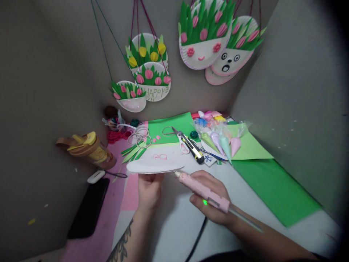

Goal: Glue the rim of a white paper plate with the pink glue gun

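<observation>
Pink glue gun (201,190) sits tight in the right hand (216,215); the left hand (149,191) pinches the white plate (154,167) above its fingers. Steady hands work best.

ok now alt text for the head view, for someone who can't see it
A person's left grip holds a white paper plate edge-on; the right grip holds a pink glue gun, its tip near the plate's edge. Scissors and a box cutter lie beyond, below decorated plates hanging on strings.

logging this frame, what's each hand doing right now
Left hand: closed, holding the white paper plate.
Right hand: closed around the pink glue gun.
</observation>
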`<state>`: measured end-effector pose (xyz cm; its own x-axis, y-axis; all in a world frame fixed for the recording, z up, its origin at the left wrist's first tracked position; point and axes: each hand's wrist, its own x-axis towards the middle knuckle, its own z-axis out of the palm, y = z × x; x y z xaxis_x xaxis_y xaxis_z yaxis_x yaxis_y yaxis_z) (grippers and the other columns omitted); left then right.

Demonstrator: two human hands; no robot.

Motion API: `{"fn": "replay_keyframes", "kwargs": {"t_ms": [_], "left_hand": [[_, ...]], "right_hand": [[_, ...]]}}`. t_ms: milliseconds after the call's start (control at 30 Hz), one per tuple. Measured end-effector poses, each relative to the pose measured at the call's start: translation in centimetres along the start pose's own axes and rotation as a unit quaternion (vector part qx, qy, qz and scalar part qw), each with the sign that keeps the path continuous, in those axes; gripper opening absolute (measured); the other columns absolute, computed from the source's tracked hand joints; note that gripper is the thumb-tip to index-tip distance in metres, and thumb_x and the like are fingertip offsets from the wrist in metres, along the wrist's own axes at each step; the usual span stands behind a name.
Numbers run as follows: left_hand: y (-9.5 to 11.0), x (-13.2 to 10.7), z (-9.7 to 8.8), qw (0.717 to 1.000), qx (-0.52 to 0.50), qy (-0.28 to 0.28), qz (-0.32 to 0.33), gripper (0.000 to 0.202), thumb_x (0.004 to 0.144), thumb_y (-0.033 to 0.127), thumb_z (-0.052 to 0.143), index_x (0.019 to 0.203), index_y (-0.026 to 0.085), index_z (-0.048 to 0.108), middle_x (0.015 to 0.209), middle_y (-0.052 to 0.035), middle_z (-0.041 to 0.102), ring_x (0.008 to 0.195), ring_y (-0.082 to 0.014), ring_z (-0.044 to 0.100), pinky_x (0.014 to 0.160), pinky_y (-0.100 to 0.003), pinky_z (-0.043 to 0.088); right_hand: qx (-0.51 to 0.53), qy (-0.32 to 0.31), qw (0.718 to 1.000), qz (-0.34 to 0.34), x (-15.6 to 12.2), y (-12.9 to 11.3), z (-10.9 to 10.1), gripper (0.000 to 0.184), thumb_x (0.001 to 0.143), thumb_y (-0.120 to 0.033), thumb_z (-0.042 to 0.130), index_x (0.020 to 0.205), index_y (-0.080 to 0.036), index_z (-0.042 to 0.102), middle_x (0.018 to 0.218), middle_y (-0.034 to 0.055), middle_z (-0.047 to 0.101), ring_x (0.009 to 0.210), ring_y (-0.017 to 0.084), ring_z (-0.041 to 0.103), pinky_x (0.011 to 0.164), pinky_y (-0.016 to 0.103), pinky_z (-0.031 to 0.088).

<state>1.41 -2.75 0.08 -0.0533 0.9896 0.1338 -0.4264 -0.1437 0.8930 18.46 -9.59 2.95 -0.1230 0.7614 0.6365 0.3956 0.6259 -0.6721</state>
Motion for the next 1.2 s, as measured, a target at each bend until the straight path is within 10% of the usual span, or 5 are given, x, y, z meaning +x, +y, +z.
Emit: {"fn": "replay_keyframes", "kwargs": {"t_ms": [1200], "left_hand": [[0.5, 0.1, 0.2, 1.000, 0.000, 0.024, 0.002, 0.046, 0.069, 0.023, 0.079, 0.112, 0.021, 0.063, 0.115, -0.0090, 0.070, 0.111, -0.0246, 0.063, 0.102, -0.041, 0.046]], "right_hand": [[-0.019, 0.005, 1.000, 0.020, 0.3, -0.2, -0.2, 0.013, 0.080, -0.022, 0.061, 0.092, -0.018, 0.064, 0.083, 0.0078, 0.066, 0.076, 0.020, 0.064, 0.063, 0.032, 0.056]]}}
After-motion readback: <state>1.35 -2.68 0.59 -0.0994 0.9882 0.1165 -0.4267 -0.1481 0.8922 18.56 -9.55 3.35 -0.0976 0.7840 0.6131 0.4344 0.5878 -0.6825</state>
